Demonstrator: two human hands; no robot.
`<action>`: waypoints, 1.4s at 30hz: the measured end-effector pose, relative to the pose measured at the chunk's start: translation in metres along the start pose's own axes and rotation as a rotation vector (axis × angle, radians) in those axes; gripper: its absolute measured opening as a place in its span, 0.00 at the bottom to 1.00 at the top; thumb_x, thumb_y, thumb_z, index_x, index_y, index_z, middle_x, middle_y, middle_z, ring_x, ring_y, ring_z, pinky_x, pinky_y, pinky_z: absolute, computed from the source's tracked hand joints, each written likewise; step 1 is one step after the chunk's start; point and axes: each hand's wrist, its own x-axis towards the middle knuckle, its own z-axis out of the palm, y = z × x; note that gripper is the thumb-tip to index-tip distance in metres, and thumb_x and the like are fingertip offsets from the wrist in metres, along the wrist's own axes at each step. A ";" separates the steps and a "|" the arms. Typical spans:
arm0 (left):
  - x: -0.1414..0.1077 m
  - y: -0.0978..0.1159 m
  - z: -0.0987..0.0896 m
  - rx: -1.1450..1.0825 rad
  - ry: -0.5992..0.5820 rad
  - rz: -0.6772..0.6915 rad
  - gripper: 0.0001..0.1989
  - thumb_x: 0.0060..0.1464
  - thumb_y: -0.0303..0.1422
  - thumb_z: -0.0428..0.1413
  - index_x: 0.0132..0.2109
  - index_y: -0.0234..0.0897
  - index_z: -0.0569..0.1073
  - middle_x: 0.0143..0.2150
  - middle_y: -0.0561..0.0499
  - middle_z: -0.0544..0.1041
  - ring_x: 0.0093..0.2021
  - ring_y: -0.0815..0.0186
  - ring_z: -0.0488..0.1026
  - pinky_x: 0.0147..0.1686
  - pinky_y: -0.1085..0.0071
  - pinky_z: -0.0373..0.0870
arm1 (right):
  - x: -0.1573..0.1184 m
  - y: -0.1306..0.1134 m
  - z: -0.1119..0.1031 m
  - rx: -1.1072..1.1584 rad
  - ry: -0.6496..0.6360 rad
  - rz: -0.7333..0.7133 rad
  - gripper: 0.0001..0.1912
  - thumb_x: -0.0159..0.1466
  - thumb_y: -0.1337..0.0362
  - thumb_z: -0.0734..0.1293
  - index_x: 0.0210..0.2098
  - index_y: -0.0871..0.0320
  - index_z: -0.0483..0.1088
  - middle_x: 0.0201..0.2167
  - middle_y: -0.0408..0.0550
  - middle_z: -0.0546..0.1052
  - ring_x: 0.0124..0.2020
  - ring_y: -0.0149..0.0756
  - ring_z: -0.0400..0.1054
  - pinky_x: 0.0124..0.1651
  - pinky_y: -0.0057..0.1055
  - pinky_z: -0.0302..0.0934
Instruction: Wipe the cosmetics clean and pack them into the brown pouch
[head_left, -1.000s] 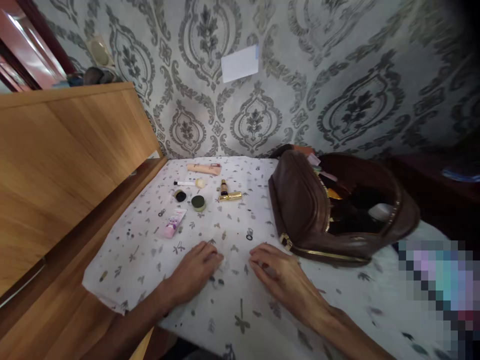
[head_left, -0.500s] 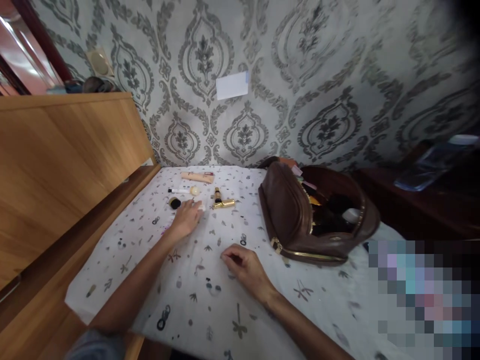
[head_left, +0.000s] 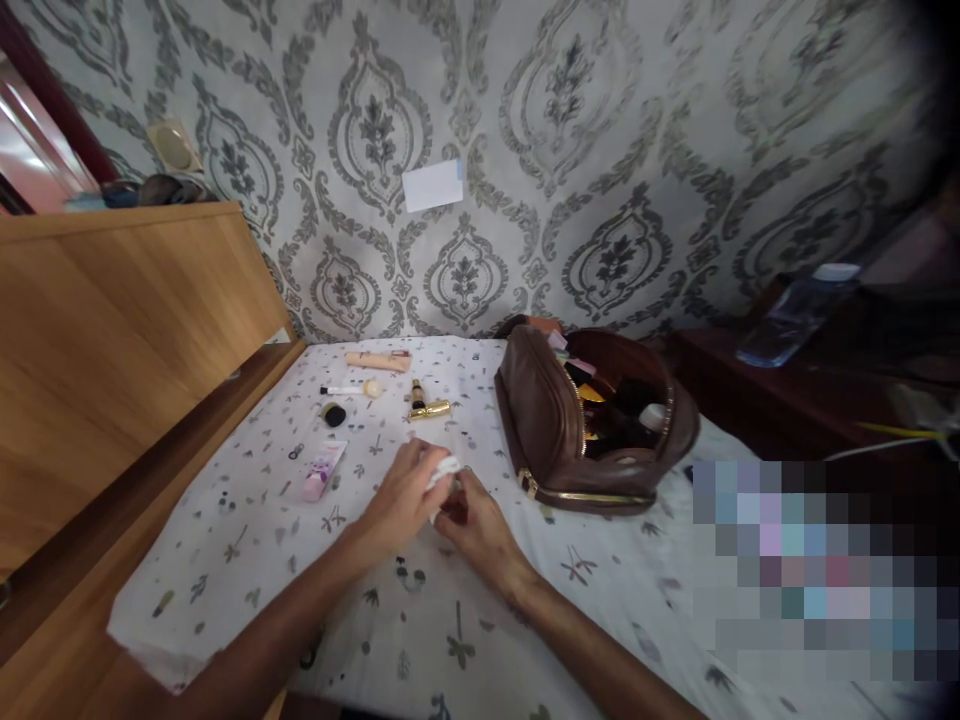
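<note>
Over the middle of the white patterned cloth, my two hands meet. My left hand (head_left: pixel 409 495) is closed on a small crumpled white piece (head_left: pixel 445 467) that looks like tissue. Curled in from the right, the fingers of my right hand (head_left: pixel 480 528) pinch at the same white piece; their tips are partly hidden. Left of the hands lies a pink and white squeeze tube (head_left: pixel 325 470). Farther back are a round dark-topped container (head_left: pixel 334 415), a brush-like stick with a pale yellow end (head_left: pixel 351 390), a gold tube (head_left: pixel 430 410), a gold and black tube (head_left: pixel 418 392) and a peach tube (head_left: pixel 379 361).
An unzipped brown leather bag (head_left: pixel 540 430), filled with small items, stands to the right. Behind it a clear bottle (head_left: pixel 795 315) rests on a dark surface. A wooden panel (head_left: pixel 127 300) borders the left side, and a patterned wall (head_left: pixel 465 80) closes off the back.
My left hand has moved right and toward me, from beside the round container to my right hand, carrying the white piece. The pink tube is now uncovered. The view has shifted slightly right.
</note>
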 end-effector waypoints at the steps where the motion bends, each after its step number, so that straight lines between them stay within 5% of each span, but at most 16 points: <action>1: -0.002 0.009 0.005 0.003 0.006 0.021 0.12 0.67 0.35 0.45 0.53 0.41 0.67 0.47 0.46 0.68 0.50 0.58 0.66 0.51 0.61 0.68 | 0.001 0.000 -0.002 0.003 0.003 0.000 0.20 0.53 0.66 0.65 0.47 0.60 0.69 0.34 0.46 0.76 0.33 0.37 0.72 0.36 0.32 0.68; 9: -0.001 0.030 0.025 0.246 -0.043 -0.036 0.14 0.66 0.36 0.46 0.56 0.41 0.64 0.49 0.45 0.67 0.52 0.56 0.65 0.50 0.56 0.70 | 0.003 0.003 -0.004 0.010 0.093 -0.103 0.09 0.54 0.63 0.62 0.32 0.60 0.71 0.29 0.46 0.77 0.31 0.36 0.68 0.35 0.30 0.65; 17: 0.014 0.036 0.024 0.324 -0.042 -0.150 0.12 0.68 0.38 0.44 0.51 0.38 0.65 0.48 0.44 0.72 0.50 0.55 0.71 0.46 0.59 0.71 | 0.000 0.006 -0.002 -0.096 0.027 0.047 0.05 0.50 0.66 0.65 0.27 0.61 0.70 0.24 0.46 0.77 0.25 0.34 0.66 0.27 0.27 0.60; 23: 0.020 0.027 0.021 0.163 -0.029 -0.157 0.13 0.67 0.37 0.38 0.42 0.41 0.66 0.39 0.49 0.75 0.44 0.59 0.73 0.44 0.64 0.67 | -0.007 -0.007 -0.004 -0.103 0.038 0.055 0.17 0.51 0.66 0.69 0.40 0.61 0.68 0.33 0.46 0.78 0.31 0.34 0.68 0.34 0.27 0.62; 32: 0.028 0.014 0.024 -0.374 0.040 -0.295 0.16 0.60 0.47 0.46 0.42 0.41 0.68 0.25 0.57 0.66 0.27 0.65 0.66 0.30 0.70 0.63 | -0.019 -0.018 -0.023 0.099 0.001 0.081 0.22 0.45 0.68 0.74 0.40 0.57 0.70 0.30 0.36 0.71 0.32 0.31 0.62 0.36 0.26 0.59; 38: 0.025 0.025 0.049 -0.425 0.094 -0.324 0.21 0.62 0.50 0.44 0.46 0.39 0.71 0.40 0.49 0.75 0.44 0.58 0.73 0.47 0.64 0.69 | -0.018 -0.021 -0.051 0.530 0.043 0.135 0.24 0.44 0.64 0.75 0.41 0.58 0.71 0.31 0.39 0.72 0.34 0.33 0.65 0.39 0.28 0.62; 42: 0.018 0.026 0.067 -0.364 0.104 -0.137 0.21 0.65 0.46 0.43 0.53 0.39 0.70 0.52 0.44 0.74 0.55 0.56 0.70 0.56 0.60 0.68 | -0.020 -0.018 -0.064 0.416 0.121 0.049 0.29 0.45 0.69 0.71 0.48 0.58 0.71 0.40 0.44 0.76 0.41 0.38 0.69 0.47 0.33 0.65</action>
